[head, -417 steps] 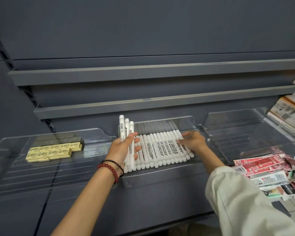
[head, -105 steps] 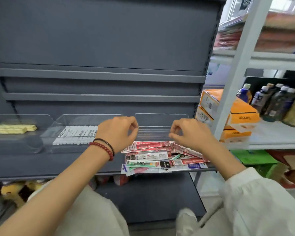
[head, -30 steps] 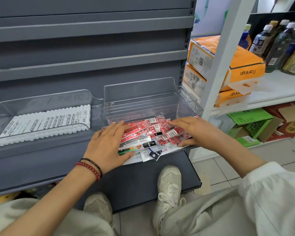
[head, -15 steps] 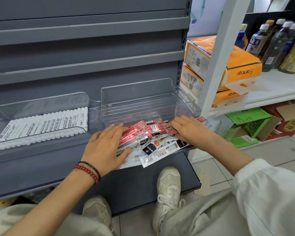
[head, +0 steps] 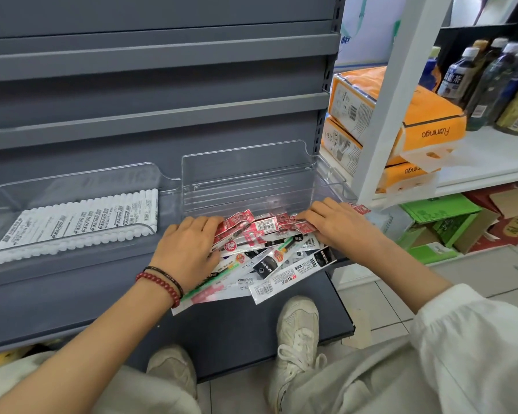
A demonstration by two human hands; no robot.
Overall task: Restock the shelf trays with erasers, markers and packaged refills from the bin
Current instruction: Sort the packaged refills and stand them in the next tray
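Note:
A loose pile of packaged refills (head: 266, 249), red, white and black packets, lies at the front of the right clear tray (head: 245, 174) and spills over the grey shelf edge. My left hand (head: 189, 249) lies flat on the pile's left side, fingers stretched over the red packets. My right hand (head: 338, 225) rests on the pile's right side, fingers pointing left across the packets. The left clear tray (head: 72, 180) holds a neat row of white markers (head: 81, 222).
The grey shelf (head: 72, 294) carries both trays, with bare grey shelves above. A white rack post (head: 380, 115) stands right, with orange tissue packs (head: 401, 115) and bottles (head: 491, 79). Green and red boxes (head: 449, 222) sit low right. My shoes (head: 296, 339) are below.
Both hands have stayed on the refill pile and pressed it a little; more white and black packets have slid forward over the shelf edge. The view has shifted slightly.

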